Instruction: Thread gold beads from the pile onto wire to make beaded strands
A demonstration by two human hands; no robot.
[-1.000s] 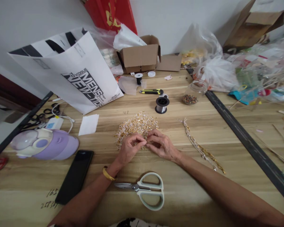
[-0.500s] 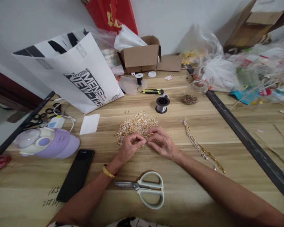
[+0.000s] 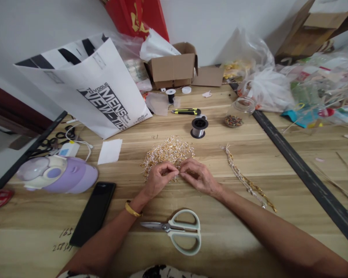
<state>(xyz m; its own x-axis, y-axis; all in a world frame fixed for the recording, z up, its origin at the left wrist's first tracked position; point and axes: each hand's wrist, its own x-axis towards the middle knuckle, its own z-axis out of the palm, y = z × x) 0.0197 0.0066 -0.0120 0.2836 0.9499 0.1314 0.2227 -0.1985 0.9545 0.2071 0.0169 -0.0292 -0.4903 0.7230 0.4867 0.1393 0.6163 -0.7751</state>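
At centre lay one heap of loose gold and clear pieces (image 3: 168,150), by my judgement much of it left to use; at its near edge my left hand (image 3: 161,178), thumb and forefinger pinched, met my right hand (image 3: 199,178), likewise pinched, on a tiny item (image 3: 179,172) too small to identify. To the right lay gold and silver strands (image 3: 238,173), apparently already linked; whether finished, I could not tell.
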